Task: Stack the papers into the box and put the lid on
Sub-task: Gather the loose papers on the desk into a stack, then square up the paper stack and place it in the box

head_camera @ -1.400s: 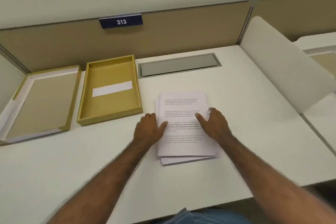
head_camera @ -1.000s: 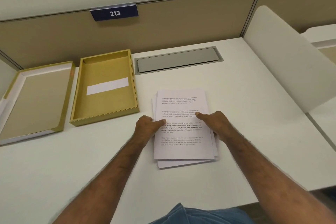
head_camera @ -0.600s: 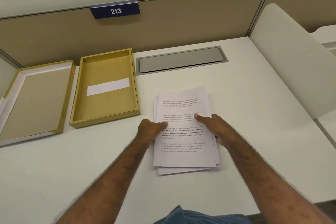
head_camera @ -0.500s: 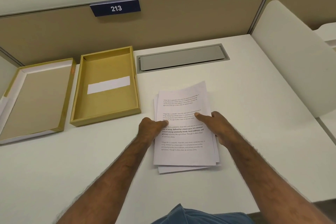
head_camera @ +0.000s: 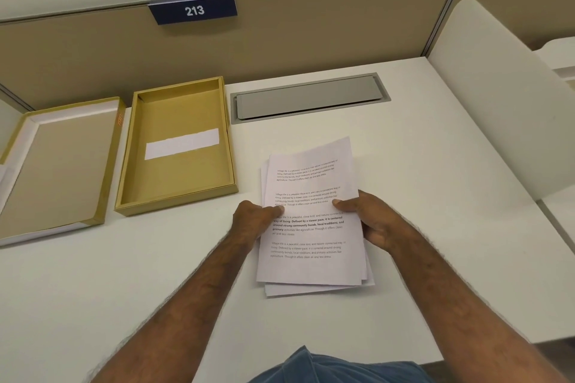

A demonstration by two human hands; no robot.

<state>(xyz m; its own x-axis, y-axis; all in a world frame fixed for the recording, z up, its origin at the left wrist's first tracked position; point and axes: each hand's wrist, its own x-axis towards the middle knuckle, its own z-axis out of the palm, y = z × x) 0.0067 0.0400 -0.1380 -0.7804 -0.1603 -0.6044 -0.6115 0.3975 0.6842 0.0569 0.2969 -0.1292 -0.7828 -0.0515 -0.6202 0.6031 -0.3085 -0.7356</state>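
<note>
A stack of printed white papers [head_camera: 309, 246] lies at the middle of the white desk, its far end lifted slightly off the surface. My left hand [head_camera: 253, 221] grips the stack's left edge, thumb on top. My right hand [head_camera: 371, 218] grips the right edge, thumb on top and fingers underneath. Left of the papers stands the open tan box [head_camera: 137, 177], holding only a white strip on its floor. Further left lies the box lid [head_camera: 105, 171], upside down, with a white rim.
A grey cable flap [head_camera: 308, 98] is set into the desk behind the papers. A tan partition with a "213" sign [head_camera: 193, 11] runs along the back. A white divider panel [head_camera: 497, 96] leans at the right. The desk's front edge is near my body.
Both hands went from resting flat on the papers to gripping the stack's side edges. The far end of the stack has lifted a little off the desk.
</note>
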